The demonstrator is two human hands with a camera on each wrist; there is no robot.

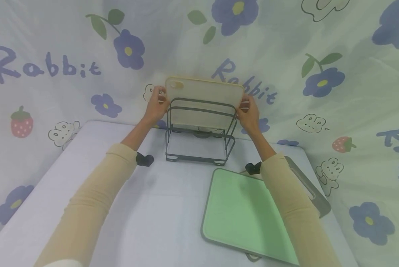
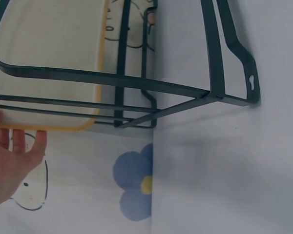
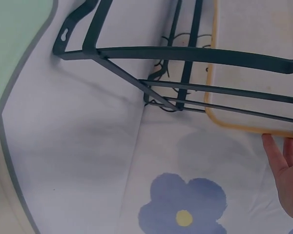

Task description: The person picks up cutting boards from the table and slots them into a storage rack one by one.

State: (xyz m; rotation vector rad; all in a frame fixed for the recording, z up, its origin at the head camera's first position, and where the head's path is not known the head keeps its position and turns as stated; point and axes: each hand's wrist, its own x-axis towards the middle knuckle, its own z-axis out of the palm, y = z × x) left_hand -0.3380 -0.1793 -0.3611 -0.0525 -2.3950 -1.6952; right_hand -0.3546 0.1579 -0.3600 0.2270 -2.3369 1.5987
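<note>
A whitish cutting board (image 1: 202, 91) with a yellow rim and a hole in its upper left corner stands upright at the back of a dark metal rack (image 1: 196, 158). My left hand (image 1: 157, 106) grips the board's left edge, fingers at the rim and thumb at its near face. On the opposite edge my right hand (image 1: 248, 113) holds it the same way. In the left wrist view, fingertips (image 2: 39, 141) lie along the yellow rim. The board's lower part shows behind the rack's bars.
A green cutting board (image 1: 239, 211) with a grey edge lies flat at the right, partly under my right sleeve. Beside it a grey-edged board with a handle slot (image 1: 311, 189) is mostly covered by that sleeve. A patterned cloth (image 1: 152, 44) hangs behind the white table (image 1: 146, 222).
</note>
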